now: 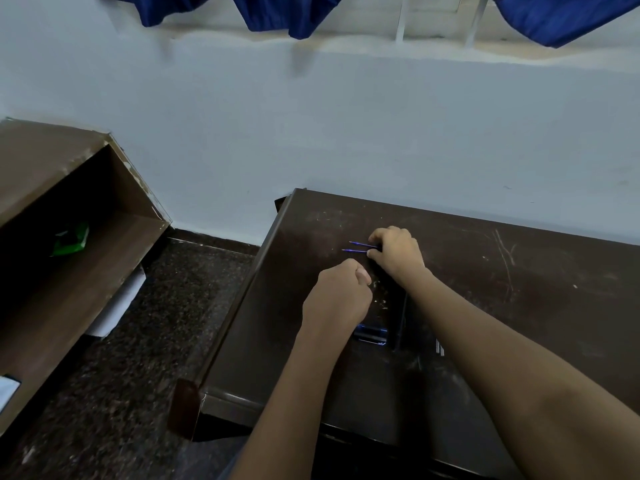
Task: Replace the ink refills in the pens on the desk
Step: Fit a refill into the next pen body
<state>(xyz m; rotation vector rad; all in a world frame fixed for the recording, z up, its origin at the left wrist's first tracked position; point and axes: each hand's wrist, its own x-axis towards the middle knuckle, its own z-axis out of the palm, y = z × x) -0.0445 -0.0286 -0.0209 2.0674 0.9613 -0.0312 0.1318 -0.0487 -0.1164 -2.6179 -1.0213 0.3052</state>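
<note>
Right hand (396, 252) is curled over two thin blue refills (358, 247) lying on the counter (519, 289), tips pointing left, side by side. Left hand (341, 294) sits just beside, fisted; what it holds, I cannot tell.

Head camera looking forward and down from above the desk's (485, 306) near edge, facing the wall (311, 133), taking in both forearms close below.

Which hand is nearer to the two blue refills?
Right. The right hand touches the two blue refills at their ends; the left hand is a closed fist just below them.
</note>
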